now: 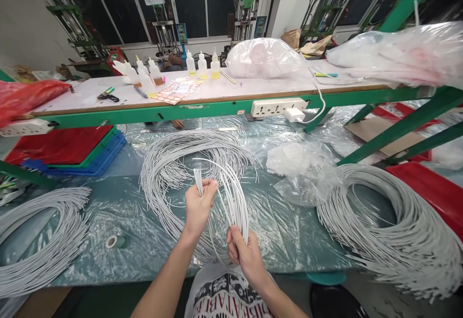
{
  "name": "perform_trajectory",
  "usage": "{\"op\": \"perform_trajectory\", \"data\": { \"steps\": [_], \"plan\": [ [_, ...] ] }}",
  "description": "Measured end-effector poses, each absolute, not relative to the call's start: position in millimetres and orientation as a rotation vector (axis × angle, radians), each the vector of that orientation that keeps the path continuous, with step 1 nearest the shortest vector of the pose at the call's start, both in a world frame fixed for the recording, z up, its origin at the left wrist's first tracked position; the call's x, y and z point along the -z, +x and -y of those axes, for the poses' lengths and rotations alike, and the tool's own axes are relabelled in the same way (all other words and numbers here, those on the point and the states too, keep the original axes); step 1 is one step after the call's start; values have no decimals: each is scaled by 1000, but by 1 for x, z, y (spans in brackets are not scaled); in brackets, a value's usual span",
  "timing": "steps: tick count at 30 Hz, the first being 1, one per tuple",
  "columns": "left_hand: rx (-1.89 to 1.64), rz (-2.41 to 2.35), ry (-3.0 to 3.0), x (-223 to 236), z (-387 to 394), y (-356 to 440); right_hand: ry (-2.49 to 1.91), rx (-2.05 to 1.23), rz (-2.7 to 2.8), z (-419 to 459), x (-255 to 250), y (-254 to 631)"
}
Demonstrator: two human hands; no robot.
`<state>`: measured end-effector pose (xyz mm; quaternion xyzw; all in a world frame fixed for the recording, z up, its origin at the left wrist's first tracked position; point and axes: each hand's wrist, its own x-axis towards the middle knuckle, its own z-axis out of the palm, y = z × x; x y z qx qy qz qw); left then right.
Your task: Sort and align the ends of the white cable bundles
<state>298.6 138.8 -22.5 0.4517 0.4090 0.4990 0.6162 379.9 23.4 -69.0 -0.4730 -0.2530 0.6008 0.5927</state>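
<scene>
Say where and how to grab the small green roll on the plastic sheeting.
I'd pinch the green roll across its curved outer wall, coming from above: it lies on its side, hollow core facing left, with nothing covering its top.

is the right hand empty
No, the right hand is closed around a bunch of white cables that arches up above it.

Table (159, 250): left coil (68, 241), middle coil (155, 183), right coil (415, 231)
Roll (115, 241): on table, between left coil and middle coil
Trays (65, 149): stacked behind left coil
Crumpled plastic (304, 166): between middle coil and right coil
Shelf (217, 91): above table; three bottles (202, 65) left of bulging bag (265, 58)
Machines (244, 19): behind shelf, probably on separate stands
</scene>
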Motion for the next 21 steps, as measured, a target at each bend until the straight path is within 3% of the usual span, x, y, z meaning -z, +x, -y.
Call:
{"op": "perform_trajectory", "data": {
  "steps": [21],
  "plan": [
    [-1156,-833,828,26,-121,302,-1140,-1376,512,-12,102,375]
  ]
}}
